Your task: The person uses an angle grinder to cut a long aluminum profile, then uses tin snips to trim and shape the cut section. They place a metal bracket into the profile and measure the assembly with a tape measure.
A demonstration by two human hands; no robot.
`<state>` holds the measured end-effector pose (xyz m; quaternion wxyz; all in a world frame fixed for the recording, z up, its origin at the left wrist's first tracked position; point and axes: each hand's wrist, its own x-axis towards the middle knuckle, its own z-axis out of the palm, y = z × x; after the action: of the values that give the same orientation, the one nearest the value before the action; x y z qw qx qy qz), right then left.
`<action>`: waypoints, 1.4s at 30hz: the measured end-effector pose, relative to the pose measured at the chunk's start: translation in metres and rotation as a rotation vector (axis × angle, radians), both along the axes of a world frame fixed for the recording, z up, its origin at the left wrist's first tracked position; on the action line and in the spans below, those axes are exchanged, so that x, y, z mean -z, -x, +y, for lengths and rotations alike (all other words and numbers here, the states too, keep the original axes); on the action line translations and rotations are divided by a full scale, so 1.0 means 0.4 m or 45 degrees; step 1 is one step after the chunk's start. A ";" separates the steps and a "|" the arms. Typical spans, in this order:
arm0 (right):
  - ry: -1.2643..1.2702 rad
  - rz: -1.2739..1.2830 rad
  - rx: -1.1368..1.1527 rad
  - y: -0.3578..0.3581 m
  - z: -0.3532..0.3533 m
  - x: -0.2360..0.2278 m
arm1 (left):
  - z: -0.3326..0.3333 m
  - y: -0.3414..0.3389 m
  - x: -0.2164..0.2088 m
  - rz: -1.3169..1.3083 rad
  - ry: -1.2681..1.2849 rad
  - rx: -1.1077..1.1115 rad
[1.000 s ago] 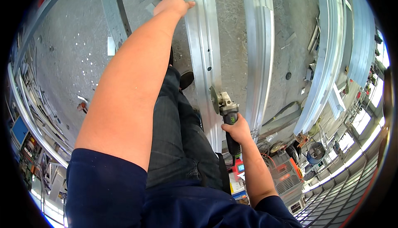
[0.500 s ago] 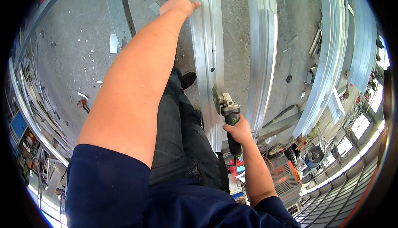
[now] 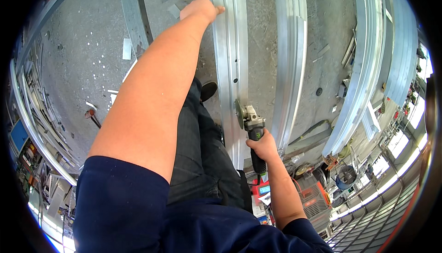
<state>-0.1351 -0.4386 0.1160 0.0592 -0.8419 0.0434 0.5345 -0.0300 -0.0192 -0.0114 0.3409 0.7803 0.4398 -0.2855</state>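
Observation:
A long silvery metal profile (image 3: 224, 46), with ridges along its length and dark holes, runs away from me beside my legs. My left hand (image 3: 200, 9) is closed at its far left edge, a digit over the top face; its other fingers are hidden. In my right hand (image 3: 263, 145) is an angle grinder (image 3: 254, 123), gripped round its dark body. Its thin round disc (image 3: 239, 114) stands edge-down over the profile, nearer to me than the holes. Whether the disc touches the metal I cannot tell.
A second metal profile (image 3: 290, 55) lies parallel on the right, with more long profiles (image 3: 363, 69) beyond it. At left is a grey steel beam (image 3: 133, 11). Scraps dot the concrete floor (image 3: 92, 27). An orange-and-grey machine (image 3: 315, 200) and a bucket (image 3: 346, 175) stand at lower right.
The whole picture has shifted slightly, the profile's holes now lower in view. Both hands keep their holds, and the grinder sits at nearly the same place over the profile.

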 end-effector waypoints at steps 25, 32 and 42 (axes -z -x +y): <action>-0.101 -0.008 0.135 -0.007 -0.025 -0.003 | -0.004 -0.001 0.030 -0.017 -0.044 -0.009; -0.121 0.028 0.365 0.001 -0.064 -0.006 | 0.009 0.003 0.035 -0.057 -0.020 0.002; -0.079 0.002 0.184 -0.007 -0.037 0.009 | -0.001 -0.001 0.020 -0.050 -0.042 -0.004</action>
<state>-0.1323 -0.4534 0.1125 0.1236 -0.8340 0.0877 0.5306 -0.0297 -0.0197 -0.0196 0.3370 0.7905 0.4390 -0.2622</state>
